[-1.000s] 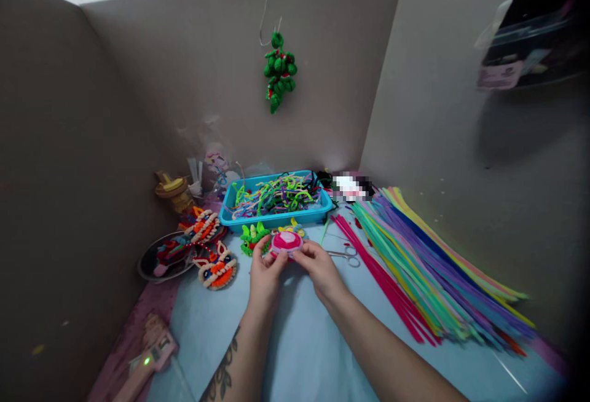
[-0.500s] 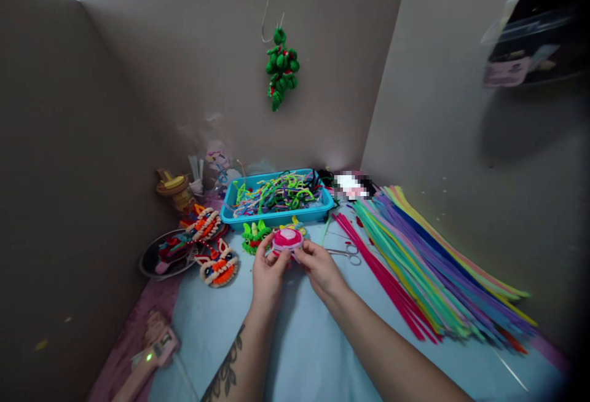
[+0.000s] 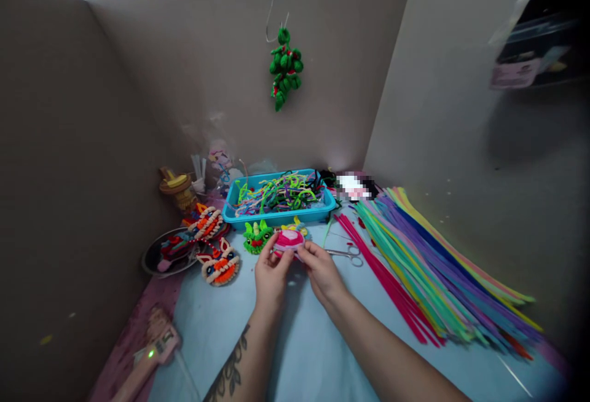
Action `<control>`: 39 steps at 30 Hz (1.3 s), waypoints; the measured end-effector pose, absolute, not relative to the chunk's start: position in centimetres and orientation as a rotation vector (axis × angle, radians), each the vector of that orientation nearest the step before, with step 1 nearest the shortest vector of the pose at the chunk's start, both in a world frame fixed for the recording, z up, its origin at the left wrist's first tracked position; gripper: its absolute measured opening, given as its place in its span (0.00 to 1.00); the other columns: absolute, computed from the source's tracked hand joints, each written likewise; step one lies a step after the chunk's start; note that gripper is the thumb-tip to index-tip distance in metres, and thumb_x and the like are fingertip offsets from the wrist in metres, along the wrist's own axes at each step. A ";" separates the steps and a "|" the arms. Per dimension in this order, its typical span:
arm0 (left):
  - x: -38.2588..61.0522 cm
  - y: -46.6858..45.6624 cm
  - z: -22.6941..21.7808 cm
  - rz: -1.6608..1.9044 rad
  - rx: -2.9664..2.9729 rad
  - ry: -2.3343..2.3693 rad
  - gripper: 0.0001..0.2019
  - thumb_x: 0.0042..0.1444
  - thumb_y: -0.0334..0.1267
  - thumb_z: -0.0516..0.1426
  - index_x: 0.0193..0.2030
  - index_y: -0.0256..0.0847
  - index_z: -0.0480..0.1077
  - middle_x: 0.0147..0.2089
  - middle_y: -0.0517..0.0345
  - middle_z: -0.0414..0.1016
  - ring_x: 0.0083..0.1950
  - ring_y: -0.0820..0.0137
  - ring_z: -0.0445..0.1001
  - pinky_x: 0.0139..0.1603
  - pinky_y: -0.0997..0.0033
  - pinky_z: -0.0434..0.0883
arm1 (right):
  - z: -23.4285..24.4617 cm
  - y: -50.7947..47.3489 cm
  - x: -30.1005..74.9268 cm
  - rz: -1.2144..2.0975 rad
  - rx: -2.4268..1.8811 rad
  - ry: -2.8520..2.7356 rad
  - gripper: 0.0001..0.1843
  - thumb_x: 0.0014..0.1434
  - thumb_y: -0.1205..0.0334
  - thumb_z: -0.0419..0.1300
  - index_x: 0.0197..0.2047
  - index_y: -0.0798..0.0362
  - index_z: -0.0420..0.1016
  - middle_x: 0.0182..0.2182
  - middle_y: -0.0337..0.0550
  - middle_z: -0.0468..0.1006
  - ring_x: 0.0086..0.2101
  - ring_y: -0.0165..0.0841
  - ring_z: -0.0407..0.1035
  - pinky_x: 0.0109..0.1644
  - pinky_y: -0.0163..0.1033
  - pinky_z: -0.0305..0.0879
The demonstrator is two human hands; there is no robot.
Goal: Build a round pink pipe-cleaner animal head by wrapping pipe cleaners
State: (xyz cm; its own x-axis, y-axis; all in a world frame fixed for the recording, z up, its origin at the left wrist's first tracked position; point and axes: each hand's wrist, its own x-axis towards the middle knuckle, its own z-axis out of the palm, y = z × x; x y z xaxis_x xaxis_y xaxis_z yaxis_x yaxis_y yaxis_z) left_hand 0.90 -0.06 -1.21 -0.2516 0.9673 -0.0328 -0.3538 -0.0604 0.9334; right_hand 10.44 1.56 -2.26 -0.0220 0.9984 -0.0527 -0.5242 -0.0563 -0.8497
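A small round piece of pink and magenta pipe cleaner work (image 3: 289, 240) is held up between both hands, above the pale blue cloth. My left hand (image 3: 273, 270) grips its left edge, thumb in front and fingers behind. On the other side, my right hand (image 3: 321, 271) pinches the lower right edge with thumb and forefinger. Just behind it sits a green fuzzy animal head (image 3: 257, 237), with a yellow piece (image 3: 295, 226) partly hidden beside it. Scissors (image 3: 348, 256) lie to the right of my right hand.
A blue tray (image 3: 239, 220) of pipe cleaner scraps stands behind. Long pipe cleaners (image 3: 424, 267) cover the right side. Orange and cream animal heads (image 3: 221, 265) and a dark bowl (image 3: 150, 260) lie left. A glue gun (image 3: 154, 353) rests front left. Green pieces (image 3: 286, 67) hang overhead.
The pink piece has tilted slightly in my fingers, both hands keeping their hold. The whole view has shifted a little, so everything appears slightly further right.
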 end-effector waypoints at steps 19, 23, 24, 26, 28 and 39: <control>0.6 0.0 -0.9 1.596 0.796 1.161 0.31 0.44 0.40 0.65 0.56 0.37 0.65 0.29 0.61 0.76 0.28 0.76 0.73 0.33 0.78 0.68 | -2.4 1.4 10.1 1.426 -0.946 -0.646 0.18 0.38 0.53 0.70 0.31 0.52 0.71 0.28 0.36 0.73 0.29 0.30 0.64 0.33 0.34 0.56; 0.5 0.1 -1.1 1.603 0.813 1.164 0.32 0.43 0.41 0.66 0.56 0.37 0.65 0.27 0.62 0.75 0.27 0.77 0.71 0.31 0.80 0.67 | -2.4 1.5 10.3 1.398 -0.997 -0.671 0.18 0.36 0.53 0.70 0.29 0.52 0.69 0.24 0.35 0.70 0.26 0.30 0.61 0.30 0.34 0.53; 0.5 0.1 -1.0 1.604 0.818 1.160 0.31 0.43 0.40 0.66 0.56 0.37 0.65 0.29 0.61 0.75 0.28 0.77 0.72 0.31 0.79 0.67 | -2.4 1.5 10.4 1.409 -1.005 -0.688 0.17 0.37 0.53 0.69 0.27 0.52 0.69 0.23 0.35 0.69 0.25 0.29 0.60 0.30 0.34 0.52; 0.5 0.1 -0.8 1.603 0.828 1.160 0.31 0.43 0.39 0.66 0.56 0.37 0.65 0.31 0.59 0.76 0.30 0.75 0.73 0.33 0.78 0.68 | -2.4 1.6 10.6 1.424 -1.023 -0.720 0.16 0.37 0.53 0.69 0.24 0.53 0.69 0.21 0.34 0.67 0.24 0.28 0.58 0.29 0.34 0.50; 0.5 0.0 -0.6 1.602 0.830 1.175 0.31 0.43 0.39 0.66 0.55 0.37 0.65 0.33 0.58 0.77 0.33 0.73 0.75 0.35 0.77 0.69 | -2.5 1.7 10.8 1.434 -1.024 -0.749 0.15 0.39 0.53 0.68 0.22 0.53 0.69 0.20 0.34 0.66 0.24 0.28 0.56 0.29 0.34 0.48; 0.5 0.2 -1.0 1.542 0.890 1.135 0.30 0.45 0.39 0.65 0.55 0.37 0.64 0.41 0.50 0.78 0.42 0.66 0.77 0.43 0.70 0.71 | -1.3 1.5 10.9 1.741 -0.770 -0.571 0.16 0.33 0.56 0.73 0.24 0.55 0.75 0.24 0.38 0.76 0.28 0.29 0.65 0.34 0.35 0.56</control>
